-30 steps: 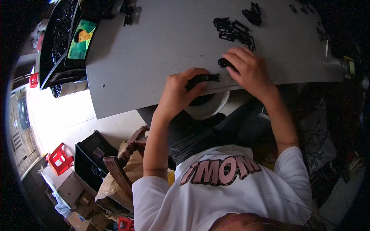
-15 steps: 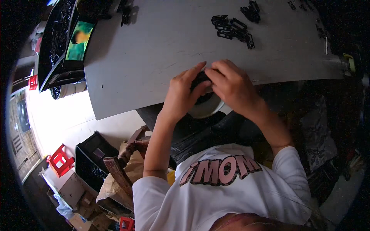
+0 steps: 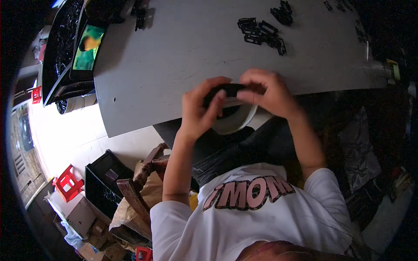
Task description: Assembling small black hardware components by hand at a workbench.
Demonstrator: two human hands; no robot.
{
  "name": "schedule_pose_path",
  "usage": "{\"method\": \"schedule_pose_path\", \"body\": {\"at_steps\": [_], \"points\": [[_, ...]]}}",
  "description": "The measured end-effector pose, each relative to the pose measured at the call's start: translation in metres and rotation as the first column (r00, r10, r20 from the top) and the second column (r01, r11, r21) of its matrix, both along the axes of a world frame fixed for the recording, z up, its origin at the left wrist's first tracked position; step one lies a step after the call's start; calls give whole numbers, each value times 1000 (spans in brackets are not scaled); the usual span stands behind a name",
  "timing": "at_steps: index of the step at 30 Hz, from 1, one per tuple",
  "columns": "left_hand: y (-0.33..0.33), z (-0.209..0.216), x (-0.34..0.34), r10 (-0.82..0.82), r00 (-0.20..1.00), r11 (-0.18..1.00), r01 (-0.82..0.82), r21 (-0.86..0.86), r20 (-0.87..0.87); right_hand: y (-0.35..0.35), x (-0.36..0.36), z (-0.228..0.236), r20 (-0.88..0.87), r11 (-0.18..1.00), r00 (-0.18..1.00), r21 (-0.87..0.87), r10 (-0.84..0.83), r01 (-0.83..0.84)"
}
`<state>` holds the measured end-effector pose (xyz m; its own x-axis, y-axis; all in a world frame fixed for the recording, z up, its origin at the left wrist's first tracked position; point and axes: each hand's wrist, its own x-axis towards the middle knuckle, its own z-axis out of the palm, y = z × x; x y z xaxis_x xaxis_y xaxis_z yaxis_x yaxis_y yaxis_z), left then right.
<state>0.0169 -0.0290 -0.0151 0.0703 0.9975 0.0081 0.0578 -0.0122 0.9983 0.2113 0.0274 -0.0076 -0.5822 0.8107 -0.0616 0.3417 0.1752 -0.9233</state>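
A black elongated piece (image 3: 228,90), probably plastic, is held in front of me above the table's near edge. My left hand (image 3: 201,104) grips its left side, fingers behind it and thumb in front. My right hand (image 3: 271,92) has thumb and fingertips around its right end, slightly blurred by motion. Just below my hands, over my lap, is a round container with a pale rim (image 3: 250,117); its inside is mostly dark and partly hidden. Beyond my hands, a loose pile of black rectangular frame-like parts (image 3: 261,34) lies on the grey table (image 3: 174,56).
More black parts (image 3: 282,14) lie farther back, others (image 3: 139,17) at far left. A screen (image 3: 88,48) leans at the table's left edge beside a black tray (image 3: 63,48). Left of me are a wooden chair (image 3: 135,191), a black crate (image 3: 102,185) and a red stool (image 3: 69,182).
My hands have tilted the black piece so more of it shows. The right hand has shifted slightly right, its fingers less bunched; the left hand has moved a little left.
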Motion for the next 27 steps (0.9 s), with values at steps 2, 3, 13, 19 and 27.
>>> {"method": "schedule_pose_path", "body": {"at_steps": [2,3,13,19,27], "points": [[1,0,-2,98,990,993,-90,-82,101,14,-6,10,78,981,995,192,-56,40],[2,1,-3,198,960,971,-166,-171,196,24,-8,11,212,855,948,509,-239,102],[38,11,-35,212,948,976,-193,-100,237,33,-1,-19,69,734,947,651,-313,195],[56,10,5,-45,846,987,120,108,-532,22,16,-27,64,722,963,675,-263,153],[69,9,44,-33,538,950,280,141,-843,50,47,6,141,699,934,701,-328,140]]}}
